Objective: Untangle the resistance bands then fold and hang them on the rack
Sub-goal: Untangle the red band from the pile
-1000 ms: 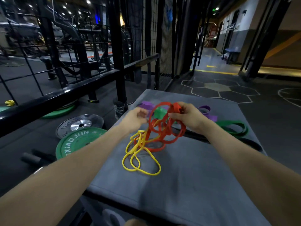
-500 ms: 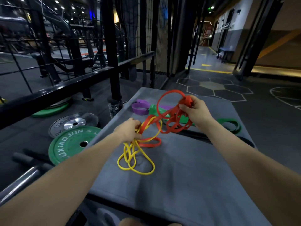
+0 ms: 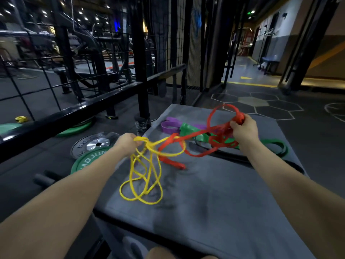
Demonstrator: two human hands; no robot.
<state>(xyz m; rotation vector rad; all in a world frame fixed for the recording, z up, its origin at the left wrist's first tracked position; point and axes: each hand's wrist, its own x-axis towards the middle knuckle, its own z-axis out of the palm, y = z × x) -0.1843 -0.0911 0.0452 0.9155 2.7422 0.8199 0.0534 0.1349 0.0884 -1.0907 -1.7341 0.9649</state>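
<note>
Yellow band (image 3: 143, 176) in left hand (image 3: 127, 143) — red band (image 3: 218, 135) in right hand (image 3: 242, 130)

Green weight plate (image 3: 85, 161), perhaps water bottle (image 3: 141, 123).

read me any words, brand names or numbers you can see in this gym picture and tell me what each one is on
"ROGUE", partly cut off and read around the rim: on the grey metal-hubbed weight plate lying on the floor.
Raised white letters, seen upside down and half hidden by the left forearm, roughly "ADJUN": on the green rubber weight plate.
Green lit ceiling sign down the corridor: too small to read.
The resistance bands show no readable print.
</note>
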